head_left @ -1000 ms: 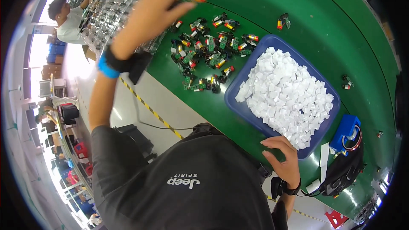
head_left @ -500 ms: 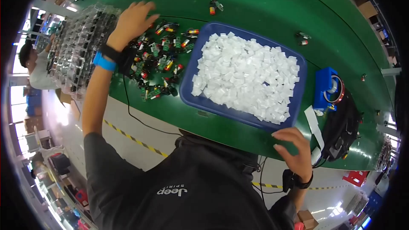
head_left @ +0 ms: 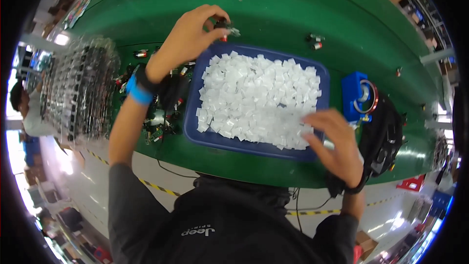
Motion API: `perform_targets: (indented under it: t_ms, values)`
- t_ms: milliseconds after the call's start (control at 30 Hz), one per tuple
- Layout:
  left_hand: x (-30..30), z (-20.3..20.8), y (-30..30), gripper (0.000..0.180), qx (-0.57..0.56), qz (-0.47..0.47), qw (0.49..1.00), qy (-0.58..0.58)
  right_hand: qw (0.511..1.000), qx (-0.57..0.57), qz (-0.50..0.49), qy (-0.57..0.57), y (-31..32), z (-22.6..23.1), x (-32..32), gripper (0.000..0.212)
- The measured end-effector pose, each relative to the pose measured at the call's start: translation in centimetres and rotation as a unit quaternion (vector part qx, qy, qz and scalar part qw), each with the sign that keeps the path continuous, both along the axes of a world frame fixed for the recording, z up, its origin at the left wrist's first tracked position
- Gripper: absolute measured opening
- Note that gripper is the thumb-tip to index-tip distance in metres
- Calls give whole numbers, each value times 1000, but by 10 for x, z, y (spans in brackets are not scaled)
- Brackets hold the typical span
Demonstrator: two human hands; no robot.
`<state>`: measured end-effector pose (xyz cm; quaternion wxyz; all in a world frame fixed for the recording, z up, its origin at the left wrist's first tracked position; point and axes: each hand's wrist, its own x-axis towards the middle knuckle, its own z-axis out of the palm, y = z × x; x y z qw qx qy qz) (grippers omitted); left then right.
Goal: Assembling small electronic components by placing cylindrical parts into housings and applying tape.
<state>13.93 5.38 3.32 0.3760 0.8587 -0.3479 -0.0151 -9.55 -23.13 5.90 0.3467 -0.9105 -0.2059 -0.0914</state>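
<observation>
At the far left corner of the blue tray (head_left: 320, 68), my left hand (head_left: 190, 36) has its thumb and fingers closed around a small circuit-board assembly (head_left: 225, 31) with a red part and clear plastic. That piece is partly hidden by the fingers. The tray holds a heap of small white square packets (head_left: 259, 98). Over the tray's near right part hovers my right hand (head_left: 337, 142), somewhat blurred, its thumb and fingers apart with nothing seen between them. Beneath my left forearm lies a pile of similar circuit-board assemblies (head_left: 159, 120), partly covered by the wrist and its bands.
Stacked clear plastic trays (head_left: 80, 93) stand at the left. Another small assembly (head_left: 316, 44) lies beyond the tray. To the right are a blue tape dispenser (head_left: 352, 95) and a black bag (head_left: 388, 137). A person (head_left: 31, 107) sits at far left.
My left hand has moved right from the assembly pile to the single piece and closed on it. My right hand has come up from the table's front edge over the tray. The view has shifted.
</observation>
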Motion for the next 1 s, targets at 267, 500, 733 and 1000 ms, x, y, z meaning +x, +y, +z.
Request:
perform_targets:
  t_ms: [267,500,733,1000]
  values:
    - [-111,-4,-29,35,-287,-39,953,89,994,50,-22,-97,42,-18,61,37]
    - [-117,-13,-29,35,-221,-35,966,128,990,114,11,-78,46,-35,62,35]
    - [-115,-30,-24,31,-268,-73,960,35,983,21,43,-177,40,-40,68,32]
    - [-108,-30,-16,24,-159,-113,977,-85,991,76,-15,-105,49,-50,68,33]
